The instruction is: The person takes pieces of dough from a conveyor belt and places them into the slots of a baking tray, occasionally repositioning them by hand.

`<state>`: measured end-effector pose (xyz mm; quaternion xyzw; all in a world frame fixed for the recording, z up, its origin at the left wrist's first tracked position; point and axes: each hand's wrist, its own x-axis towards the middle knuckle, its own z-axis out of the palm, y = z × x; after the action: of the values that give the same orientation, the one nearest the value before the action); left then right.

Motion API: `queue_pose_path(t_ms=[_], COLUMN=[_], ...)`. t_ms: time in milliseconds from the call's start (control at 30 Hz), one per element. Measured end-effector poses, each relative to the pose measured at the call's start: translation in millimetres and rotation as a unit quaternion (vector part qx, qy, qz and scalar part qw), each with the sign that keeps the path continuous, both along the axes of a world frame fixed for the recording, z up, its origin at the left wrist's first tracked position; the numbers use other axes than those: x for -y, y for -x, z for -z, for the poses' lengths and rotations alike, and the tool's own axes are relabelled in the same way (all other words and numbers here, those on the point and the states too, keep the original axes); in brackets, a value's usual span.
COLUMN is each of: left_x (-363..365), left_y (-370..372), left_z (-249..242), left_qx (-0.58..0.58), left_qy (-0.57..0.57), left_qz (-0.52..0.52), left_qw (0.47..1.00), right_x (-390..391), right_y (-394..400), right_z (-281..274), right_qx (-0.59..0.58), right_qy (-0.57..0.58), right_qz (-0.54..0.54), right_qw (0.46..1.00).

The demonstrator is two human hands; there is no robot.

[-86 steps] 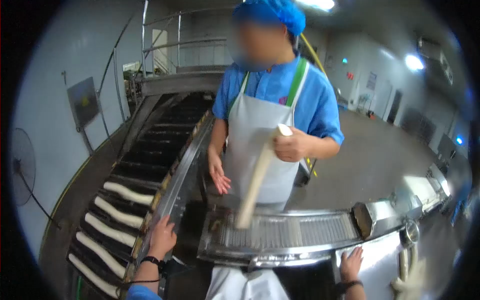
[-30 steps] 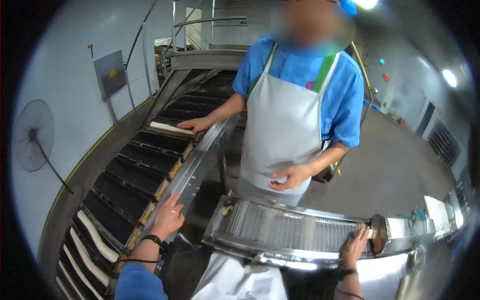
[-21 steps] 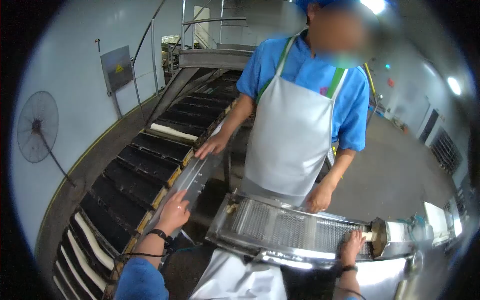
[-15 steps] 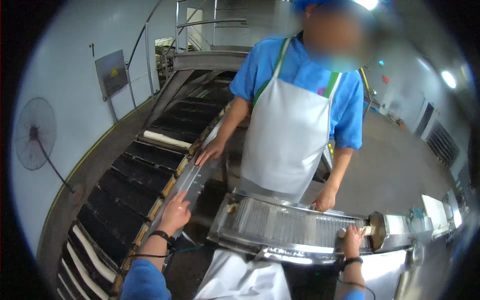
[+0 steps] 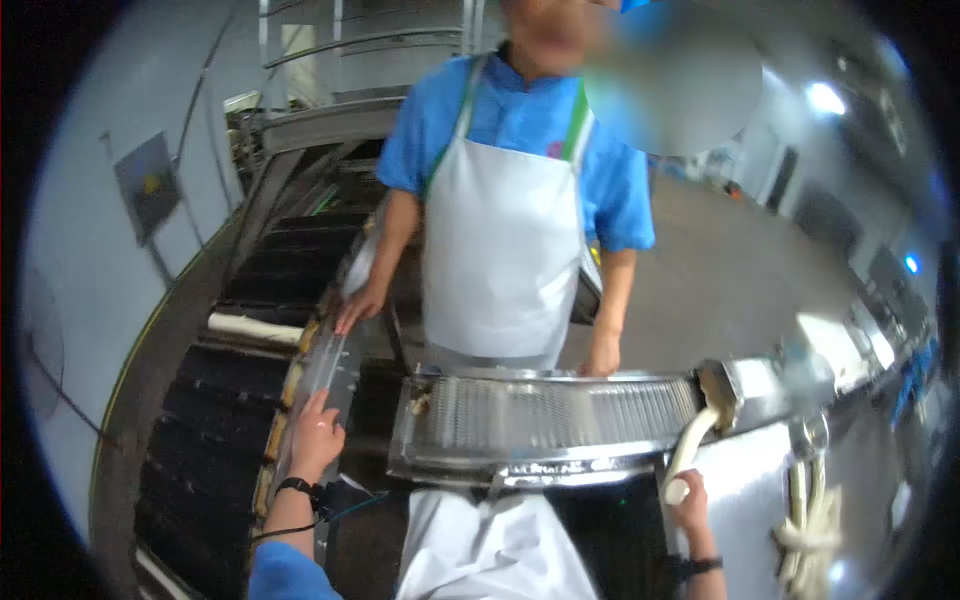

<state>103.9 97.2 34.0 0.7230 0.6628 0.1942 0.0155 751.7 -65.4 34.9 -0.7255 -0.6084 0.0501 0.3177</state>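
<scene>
A long pale roll, like dough (image 5: 692, 446), comes out of the metal housing at the right end of the mesh conveyor (image 5: 560, 412). My right hand (image 5: 690, 502) is closed round its near end, beside the conveyor's front corner. My left hand (image 5: 316, 438) rests with fingers apart on the metal rail (image 5: 322, 375) along the dark tray line (image 5: 215, 390), holding nothing. One pale roll (image 5: 256, 328) lies across that line, and part of another (image 5: 160, 575) shows at the lower left.
A co-worker in a white apron (image 5: 500, 250) stands across the conveyor, one hand on the rail and one at the conveyor's far edge. More pale strips (image 5: 800, 520) hang or lie at the right, near a metal table (image 5: 745, 480). A railing stands behind.
My right hand has moved off the mesh toward me, drawing the roll's end over the conveyor's near side. The view has shifted right, and the rolls at the lower left have mostly left sight.
</scene>
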Motion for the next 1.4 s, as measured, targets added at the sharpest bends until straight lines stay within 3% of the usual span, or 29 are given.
queue_pose_path(t_ms=[33,67,100,167,300,367,400,467,533,600,633,667,700,733,800,867,1033,1133,1167,1200,1233,1300,1400], left_x=[-1.9,-3.1,-4.1,-7.2,-12.3,-14.6,-13.9,-14.0,-14.7,-14.4,-13.9,-14.3,-15.4,-16.3,-14.3,-11.6,-12.2,-18.4,-17.0,-22.4,-20.3,-25.3,-35.5], left_y=[-0.8,-1.3,-3.2,-3.1,-11.8,-6.9,-7.6,-7.5,-4.0,-5.9,-7.2,-7.1,-7.1,-7.3,-7.3,-10.6,-10.2,-9.8,-10.3,-2.5,-3.7,-1.4,-1.8], left_z=[-1.2,-0.3,-2.5,4.4,-3.4,5.8,6.3,6.9,10.8,14.4,14.9,14.7,14.7,14.8,12.9,8.2,8.3,10.2,4.6,19.5,16.4,16.6,22.1], left_qx=[-0.004,-0.005,-0.008,-0.006,-0.038,-0.047,-0.048,-0.047,-0.041,-0.034,-0.033,-0.034,-0.034,-0.034,-0.034,-0.036,-0.035,-0.027,-0.019,-0.007,0.003,0.019,0.028], left_qy=[0.003,0.014,0.019,0.014,0.060,0.040,0.038,0.036,0.029,0.017,0.018,0.021,0.019,0.023,0.029,0.023,0.030,0.052,0.045,0.005,-0.002,-0.019,-0.006], left_qz=[-0.003,-0.011,-0.007,-0.012,-0.012,0.003,0.011,0.002,0.010,0.013,0.007,0.001,-0.002,0.001,-0.003,0.000,0.002,-0.010,0.007,0.020,0.011,0.022,0.015], left_qw=[1.000,1.000,1.000,1.000,0.997,0.998,0.998,0.998,0.999,0.999,0.999,0.999,0.999,0.999,0.999,0.999,0.999,0.998,0.999,1.000,1.000,0.999,0.999], right_x=[27.8,52.9,82.2,135.7,256.9,264.3,263.3,253.0,243.3,169.4,154.5,133.8,114.3,96.3,56.2,29.6,2.5,11.8,12.9,18.3,4.4,-5.2,-52.8], right_y=[8.5,-6.5,-11.5,-9.3,-97.5,-95.9,-102.2,-120.4,-169.7,-130.8,-133.7,-140.5,-146.3,-137.8,-108.3,-94.7,-36.1,-0.6,20.2,7.6,33.9,25.9,84.4], right_z=[-18.7,-13.4,-18.8,-41.8,19.2,9.8,7.8,11.5,44.0,14.7,14.2,23.9,24.4,27.3,9.1,12.9,9.7,7.9,-6.8,15.5,-8.7,-14.3,-57.6], right_qx=[0.000,-0.138,-0.273,-0.459,-0.358,-0.301,-0.300,-0.089,-0.013,-0.006,-0.097,-0.118,-0.081,-0.080,-0.114,-0.056,-0.019,-0.004,-0.032,-0.035,-0.276,-0.512,-0.522], right_qy=[0.093,0.081,0.062,-0.092,-0.202,-0.290,-0.294,-0.197,-0.009,0.036,0.009,0.003,0.103,0.056,0.067,0.085,0.095,0.051,0.076,0.021,0.036,0.132,0.132], right_qz=[0.094,0.120,0.153,0.263,0.458,0.560,0.565,0.641,0.676,0.696,0.642,0.629,0.582,0.527,0.426,0.326,0.191,0.147,0.194,0.165,0.197,0.113,0.031], right_qw=[0.991,0.980,0.948,0.844,0.788,0.715,0.710,0.737,0.736,0.717,0.761,0.769,0.803,0.844,0.895,0.940,0.977,0.988,0.978,0.986,0.940,0.841,0.842])
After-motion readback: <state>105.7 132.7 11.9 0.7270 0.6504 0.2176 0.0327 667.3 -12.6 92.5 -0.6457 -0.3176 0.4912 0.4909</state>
